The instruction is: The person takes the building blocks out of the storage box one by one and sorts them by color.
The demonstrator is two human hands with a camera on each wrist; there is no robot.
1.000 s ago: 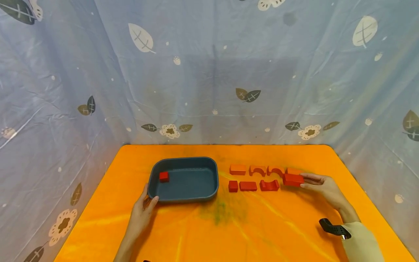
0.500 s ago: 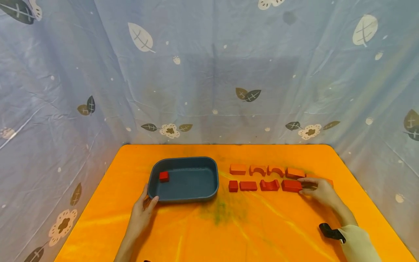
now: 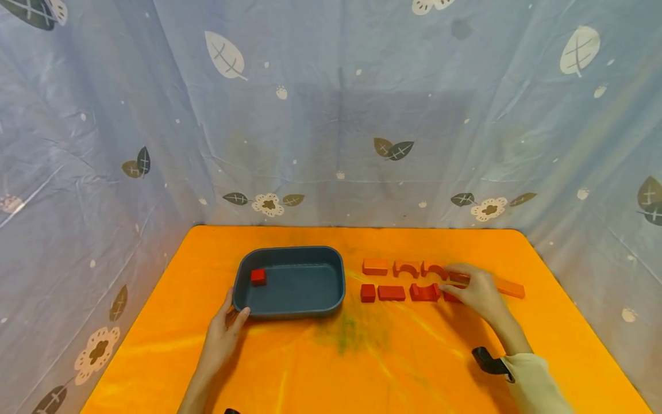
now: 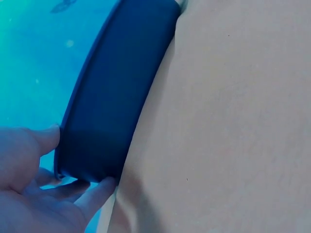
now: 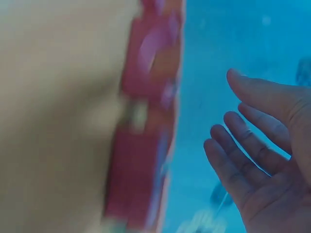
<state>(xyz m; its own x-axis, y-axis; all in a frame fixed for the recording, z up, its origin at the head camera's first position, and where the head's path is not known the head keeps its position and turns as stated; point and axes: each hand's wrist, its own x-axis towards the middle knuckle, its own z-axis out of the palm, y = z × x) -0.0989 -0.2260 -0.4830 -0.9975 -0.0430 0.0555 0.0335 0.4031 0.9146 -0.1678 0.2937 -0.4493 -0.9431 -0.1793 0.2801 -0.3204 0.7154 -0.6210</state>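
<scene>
A person's left hand (image 3: 223, 333) steadies the near left corner of a dark blue tray (image 3: 289, 307) on an orange table (image 3: 362, 356), thumb on the rim, fingers under the wall. One small red cube (image 3: 258, 277) lies inside. The right hand (image 3: 473, 287), fingers spread and holding nothing in the blurred wrist view, hovers over the right end of two rows of red wooden blocks (image 3: 391, 292) beside the tray. A long orange bar (image 3: 511, 288) lies past it. A careless reach could knock neighbouring blocks out of line
</scene>
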